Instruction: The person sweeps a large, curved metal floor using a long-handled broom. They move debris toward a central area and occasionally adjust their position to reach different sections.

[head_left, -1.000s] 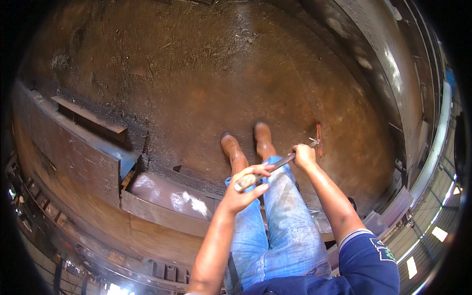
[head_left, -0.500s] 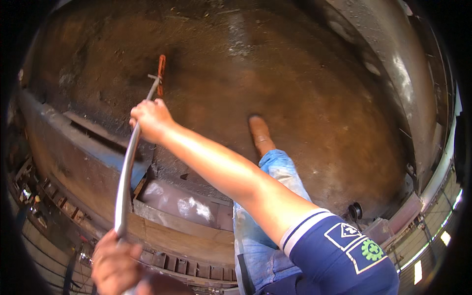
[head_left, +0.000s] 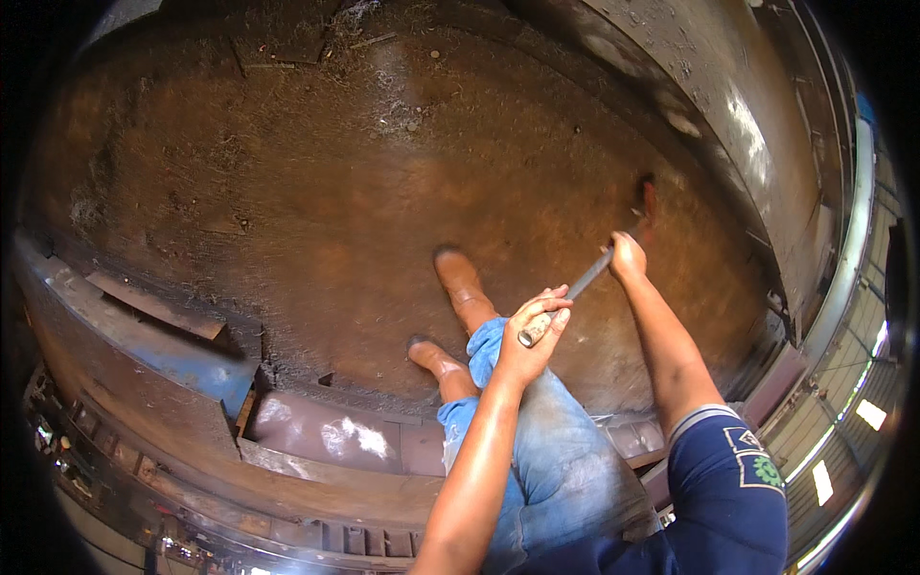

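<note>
Red-headed, 1 long-handled tool (head_left: 590, 274) slants over the brown floor (head_left: 316, 192), its head far right. 2 hands clamp its shaft: left hand (head_left: 522, 359) near end, right hand (head_left: 628, 257) farther along. 2 brown boots (head_left: 463, 286) stand left.

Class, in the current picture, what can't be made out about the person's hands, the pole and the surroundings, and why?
All in the head view:
- Exact shape of the red head at the pole's far end: blurred.
- Stretch of pole inside the right hand: hidden by that hand.
- Near end of the left forearm: cut off by the lower edge.
- Small clutter at lower left: too small to identify.
</note>
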Demonstrator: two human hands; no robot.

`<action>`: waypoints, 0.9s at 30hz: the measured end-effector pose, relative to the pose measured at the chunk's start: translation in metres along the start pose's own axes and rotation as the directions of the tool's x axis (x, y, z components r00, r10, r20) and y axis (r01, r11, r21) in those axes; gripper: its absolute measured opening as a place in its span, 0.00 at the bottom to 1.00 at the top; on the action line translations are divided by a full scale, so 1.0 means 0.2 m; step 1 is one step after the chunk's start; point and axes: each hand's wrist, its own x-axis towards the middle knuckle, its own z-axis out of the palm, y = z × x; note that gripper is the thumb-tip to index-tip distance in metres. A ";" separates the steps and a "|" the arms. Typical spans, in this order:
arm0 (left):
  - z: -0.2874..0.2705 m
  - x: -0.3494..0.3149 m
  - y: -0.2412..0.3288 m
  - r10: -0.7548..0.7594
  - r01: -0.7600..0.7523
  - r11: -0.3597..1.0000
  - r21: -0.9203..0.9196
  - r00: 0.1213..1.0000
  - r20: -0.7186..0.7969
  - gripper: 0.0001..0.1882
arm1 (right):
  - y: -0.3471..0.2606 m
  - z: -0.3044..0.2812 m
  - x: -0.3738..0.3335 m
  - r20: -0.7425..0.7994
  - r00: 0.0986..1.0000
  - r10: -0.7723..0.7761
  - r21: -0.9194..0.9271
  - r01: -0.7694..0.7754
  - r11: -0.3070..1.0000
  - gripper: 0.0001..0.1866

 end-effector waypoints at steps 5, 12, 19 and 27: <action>-0.58 -0.16 0.66 0.322 -0.172 0.915 0.365 0.856 -0.405 0.07 | -1.21 -0.06 0.25 -0.185 0.958 -0.221 0.510 0.286 0.811 0.09; -1.08 -0.93 1.61 0.218 -0.376 0.246 0.893 0.920 0.327 0.11 | -2.65 -0.76 -0.30 -0.395 0.555 -0.733 0.400 0.821 0.407 0.10; -1.15 -1.21 1.61 0.379 -0.062 0.792 0.608 0.830 -0.409 0.13 | -2.25 -1.03 -0.73 -0.282 0.683 -0.674 0.526 0.698 0.487 0.06; -0.95 -0.50 0.95 0.250 -0.206 0.868 0.452 0.967 -0.040 0.18 | -1.57 -0.33 -0.23 -0.073 0.913 -0.401 0.245 0.406 0.880 0.12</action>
